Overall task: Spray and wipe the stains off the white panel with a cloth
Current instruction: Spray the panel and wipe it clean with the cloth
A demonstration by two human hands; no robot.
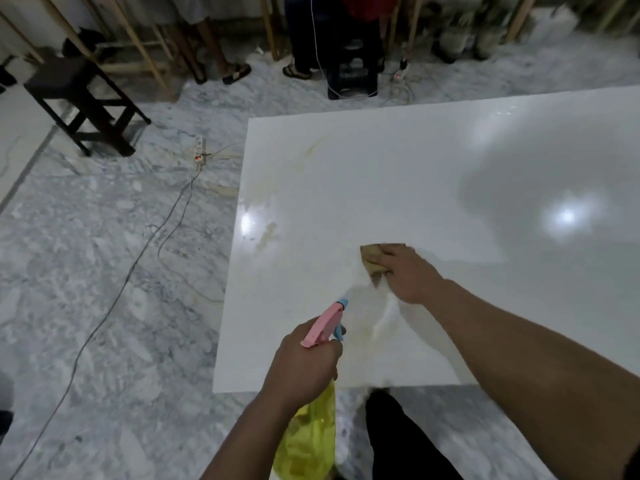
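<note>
Unlabelled, spray bottle (313,403) gripped by left hand (300,370); right hand (407,273) fingers clutch cloth (373,263).

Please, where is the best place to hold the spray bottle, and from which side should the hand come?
Hold the spray bottle at its neck, just under the pink head, coming from behind, as the left hand does now. The neck is narrow enough for a full grip, the blue trigger faces forward for a finger, and the nozzle points at the white panel.
</note>
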